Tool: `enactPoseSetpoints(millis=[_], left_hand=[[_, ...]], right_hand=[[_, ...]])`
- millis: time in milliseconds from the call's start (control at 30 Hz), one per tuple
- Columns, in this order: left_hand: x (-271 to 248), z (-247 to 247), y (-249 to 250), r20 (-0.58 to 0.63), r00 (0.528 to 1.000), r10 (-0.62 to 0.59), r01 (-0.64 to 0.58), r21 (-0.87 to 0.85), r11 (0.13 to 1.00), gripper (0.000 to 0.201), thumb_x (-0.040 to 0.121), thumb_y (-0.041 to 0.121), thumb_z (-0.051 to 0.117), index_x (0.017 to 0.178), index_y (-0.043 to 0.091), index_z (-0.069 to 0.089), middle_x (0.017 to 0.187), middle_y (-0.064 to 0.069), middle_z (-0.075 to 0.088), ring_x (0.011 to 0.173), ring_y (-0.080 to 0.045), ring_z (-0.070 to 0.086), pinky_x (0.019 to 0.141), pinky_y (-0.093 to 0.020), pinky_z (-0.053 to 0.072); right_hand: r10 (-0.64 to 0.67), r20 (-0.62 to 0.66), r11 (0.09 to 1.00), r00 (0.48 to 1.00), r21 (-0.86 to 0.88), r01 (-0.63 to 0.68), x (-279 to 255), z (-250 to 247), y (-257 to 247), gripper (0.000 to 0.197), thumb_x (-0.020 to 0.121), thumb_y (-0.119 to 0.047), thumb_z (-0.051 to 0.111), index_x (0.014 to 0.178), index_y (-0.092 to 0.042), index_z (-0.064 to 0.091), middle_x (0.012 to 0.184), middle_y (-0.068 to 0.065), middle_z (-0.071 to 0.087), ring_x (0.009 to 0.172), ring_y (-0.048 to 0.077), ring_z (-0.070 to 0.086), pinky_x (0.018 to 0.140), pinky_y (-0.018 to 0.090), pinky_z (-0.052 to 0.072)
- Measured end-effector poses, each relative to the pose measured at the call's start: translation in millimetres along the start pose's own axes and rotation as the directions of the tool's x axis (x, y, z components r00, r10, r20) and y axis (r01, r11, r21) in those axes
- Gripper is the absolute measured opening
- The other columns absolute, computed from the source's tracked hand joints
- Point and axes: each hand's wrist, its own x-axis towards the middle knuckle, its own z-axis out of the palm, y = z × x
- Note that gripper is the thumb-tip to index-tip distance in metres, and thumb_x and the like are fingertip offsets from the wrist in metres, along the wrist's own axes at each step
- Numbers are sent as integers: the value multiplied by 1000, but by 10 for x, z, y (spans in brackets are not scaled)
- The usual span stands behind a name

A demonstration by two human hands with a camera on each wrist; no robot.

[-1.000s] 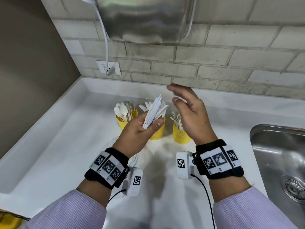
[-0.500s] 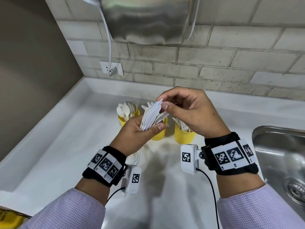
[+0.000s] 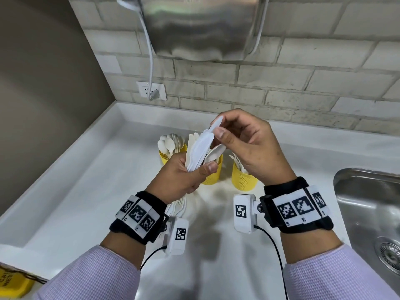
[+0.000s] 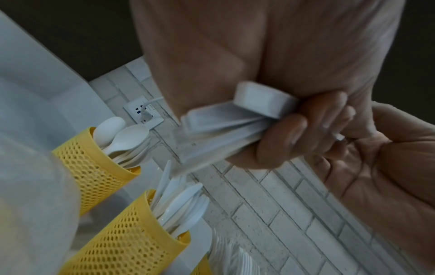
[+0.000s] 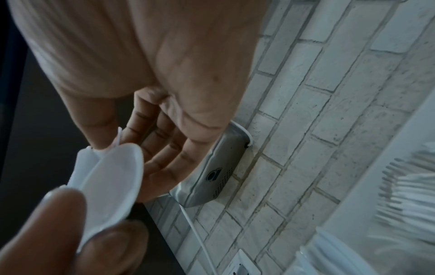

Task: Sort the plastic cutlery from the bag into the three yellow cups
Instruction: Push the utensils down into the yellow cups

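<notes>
Spoon cup (image 3: 165,155): far left on the counter (image 3: 75,191), white spoons standing in it; the left wrist view shows its mesh wall.
Left hand (image 3: 179,180): fist wrapped around a bundle of white cutlery (image 3: 198,151), held above the middle cup (image 3: 213,174).
Knife (image 3: 213,128): top of the bundle, serrated edge clear from the head camera only.
Right hand (image 3: 244,144): thumb and forefinger pinching that knife; its wrist view is blurred, seemingly a spoon bowl nearby.
Fork cup (image 3: 243,180): rightmost, beside the sink (image 3: 368,202).

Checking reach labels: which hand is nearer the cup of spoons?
Left. The left hand, gripping the bundle of cutlery, sits just in front of the cup of spoons. The right hand is off to its right, over the other cups.
</notes>
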Motion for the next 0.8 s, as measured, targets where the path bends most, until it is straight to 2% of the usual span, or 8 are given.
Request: enactPoseSetpoints(millis=[100,200,367,467,533,633,700,800], left_hand=[[-14,-6,1,23,1000,-15,14,15,1000,64,87,38,73,87,-22,52,53,-15,32,45,-18,27,44,-28,23],[-26,-9,-6,32,999,-35,33,45,998,63,87,37,72,85,-23,51,52,-13,32,43,-18,28,42,-24,24],[-42,-11,-7,36,999,-21,18,69,997,71,86,44,75,78,-22,51,44,-2,35,39,-13,29,42,-19,28],[-39,-8,-24,31,999,-24,21,92,996,61,91,36,75,68,-13,47,43,5,36,38,-11,30,44,-16,29],[-37,-2,-31,25,999,-22,19,102,995,56,90,34,75,69,-11,50,43,7,38,39,-9,31,45,-15,30],[-33,5,-27,3,1000,-21,20,97,995,62,88,39,74,84,-21,57,44,9,39,39,-9,33,45,-15,30],[-29,-1,-21,-22,1000,-19,21,95,995,64,88,39,77,88,-22,57,44,9,39,39,-9,33,45,-16,30],[-18,0,12,-63,998,-7,14,109,994,67,84,43,72,87,-23,56,43,10,38,39,-8,32,46,-16,30]], right_hand=[[0,-52,999,999,41,2,15,12,-19,4,98,-1,61,101,-3,62,91,20,66,80,31,66,78,50,59],[3,-138,981,990,190,24,48,10,-53,5,104,-8,50,107,-10,54,93,23,68,84,36,68,79,51,58],[135,-259,829,956,558,34,104,-41,-166,12,112,-33,31,111,-28,42,82,19,64,74,37,68,82,61,56],[225,-322,709,920,702,72,159,-108,-167,18,111,-38,33,99,-28,42,67,9,47,55,24,53,69,43,56],[273,-390,610,879,777,156,200,-174,-133,22,110,-31,37,90,-24,43,62,5,37,50,18,39,55,31,45],[301,-468,505,831,818,277,212,-287,-97,17,107,-22,40,93,-23,49,62,3,36,52,17,35,53,28,39],[246,-478,565,843,777,276,188,-305,-119,17,108,-23,39,99,-17,52,66,5,39,57,18,38,59,30,41],[107,-424,802,900,572,174,139,-212,-177,23,111,-26,35,102,-16,54,68,7,35,59,21,37,61,33,41]])
